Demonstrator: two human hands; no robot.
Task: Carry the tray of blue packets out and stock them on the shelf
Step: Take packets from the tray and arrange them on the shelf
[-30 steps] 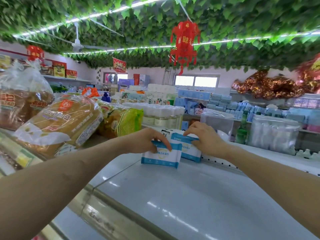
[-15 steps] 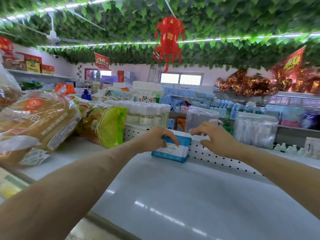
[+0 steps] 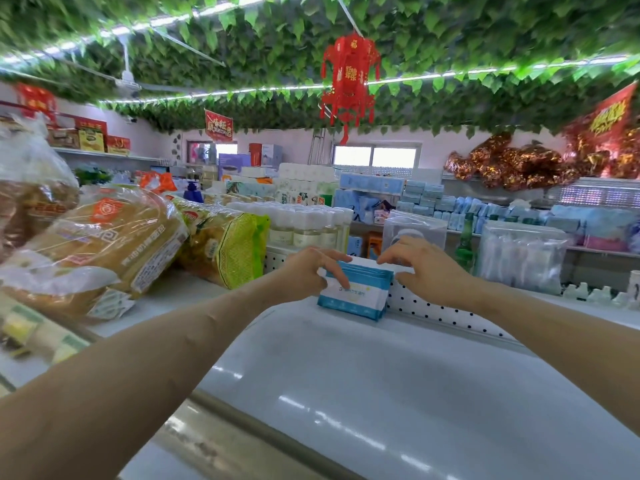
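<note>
A small stack of blue-and-white packets [image 3: 356, 292] stands on edge on the white shelf top [image 3: 398, 375], leaning back against the perforated white back panel [image 3: 436, 306]. My left hand [image 3: 308, 271] grips the stack's left end, thumb across the front packet. My right hand [image 3: 426, 268] hovers at the stack's upper right corner with fingers spread, fingertips near or touching the top edge. No tray is in view.
Bagged bread loaves [image 3: 100, 244] and a yellow-green snack bag [image 3: 228, 244] lie to the left on the shelf top. White-capped bottles [image 3: 304, 226] stand behind the panel. Clear plastic bags [image 3: 523, 254] sit at the right. Far shelves hold blue tissue packs [image 3: 450, 202].
Both hands held separate packets a second ago. The packets now stand together against the back panel, my right hand has let go and opened, and the camera has shifted.
</note>
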